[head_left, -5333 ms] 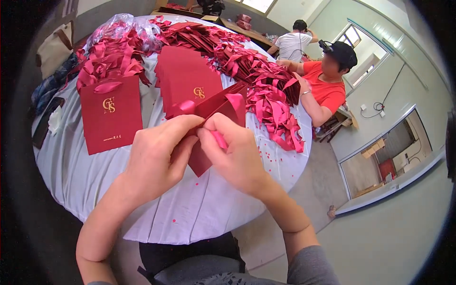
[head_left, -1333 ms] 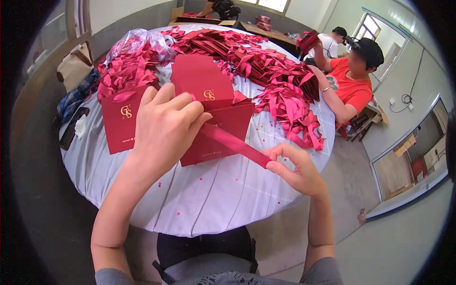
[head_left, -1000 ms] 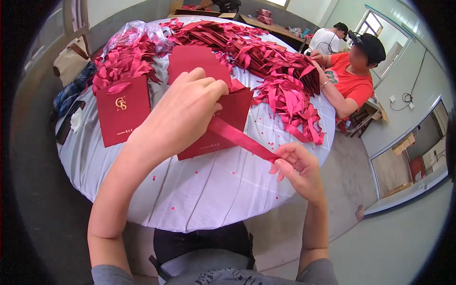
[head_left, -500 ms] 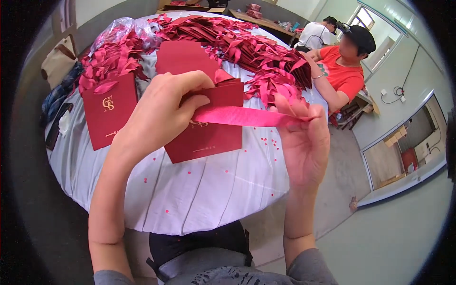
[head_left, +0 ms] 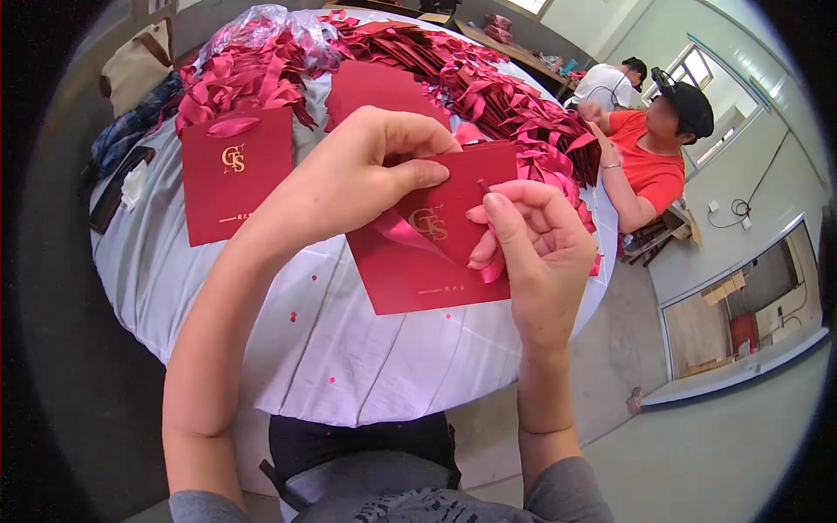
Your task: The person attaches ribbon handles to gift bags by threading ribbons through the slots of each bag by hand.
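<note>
My left hand (head_left: 366,170) grips the top edge of a dark red paper gift bag (head_left: 410,283) between thumb and curled fingers. The bag is flat, tilted a little, with gold printing on its front. A pink ribbon (head_left: 403,232) hangs in a loop across that front. At the bag's upper right, my right hand (head_left: 540,244) pinches the ribbon, whose short tip stands up near the thumb and forefinger. Whether this tip passes through a hole in the bag is too small to tell. My left fingers' tips are hidden behind the bag.
Another red bag (head_left: 214,200) with a ribbon handle lies to the left on the white-covered table (head_left: 288,383). Red bags (head_left: 392,44) and ribbons are heaped along the far side. A phone (head_left: 113,196) lies at the left edge. A person in red (head_left: 649,166) sits at the right.
My right hand has brought the ribbon from stretched out at the right in to the bag's upper right corner. The ribbon now hangs slack, and the view has shifted.
</note>
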{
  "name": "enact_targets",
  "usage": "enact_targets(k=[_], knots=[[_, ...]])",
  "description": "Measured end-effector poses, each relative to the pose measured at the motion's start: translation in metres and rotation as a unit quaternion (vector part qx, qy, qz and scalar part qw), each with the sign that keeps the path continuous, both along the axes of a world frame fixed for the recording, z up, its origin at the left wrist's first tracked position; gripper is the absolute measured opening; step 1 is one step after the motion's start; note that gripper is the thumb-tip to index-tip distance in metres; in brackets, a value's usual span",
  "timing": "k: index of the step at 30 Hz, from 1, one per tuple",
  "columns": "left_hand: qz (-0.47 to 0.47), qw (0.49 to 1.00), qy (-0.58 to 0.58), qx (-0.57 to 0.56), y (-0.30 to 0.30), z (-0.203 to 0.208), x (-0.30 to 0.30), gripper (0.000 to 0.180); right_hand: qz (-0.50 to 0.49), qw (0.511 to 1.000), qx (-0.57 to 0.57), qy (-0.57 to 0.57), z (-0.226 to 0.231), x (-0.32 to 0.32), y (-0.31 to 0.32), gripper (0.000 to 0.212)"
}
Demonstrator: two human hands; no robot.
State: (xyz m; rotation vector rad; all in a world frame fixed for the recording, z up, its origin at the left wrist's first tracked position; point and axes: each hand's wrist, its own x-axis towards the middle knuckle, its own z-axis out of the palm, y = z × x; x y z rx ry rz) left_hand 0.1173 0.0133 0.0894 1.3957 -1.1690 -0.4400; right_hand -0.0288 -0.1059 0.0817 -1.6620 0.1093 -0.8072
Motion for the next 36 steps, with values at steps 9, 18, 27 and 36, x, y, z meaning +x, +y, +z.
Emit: enact_targets(k=[9,18,27,36], knots=[[-0.004,0.998,0.057,0.008,-0.002,-0.002,-0.006,0.020,-0.072,0.994,-0.076,-0.031,-0.012,0.012,0.002,0.007],[0.054,0.996,-0.067,-0.036,-0.004,0.001,-0.027,0.016,-0.100,0.986,-0.128,-0.031,-0.014,0.008,-0.003,0.011],[0.200,0.909,-0.349,-0.106,-0.007,-0.006,-0.050,0.019,-0.111,0.981,-0.153,-0.029,-0.012,0.003,-0.002,0.014],[0.196,0.870,-0.447,-0.077,-0.008,-0.005,-0.053,0.024,0.065,0.994,0.053,0.071,0.009,-0.001,-0.019,0.007]])
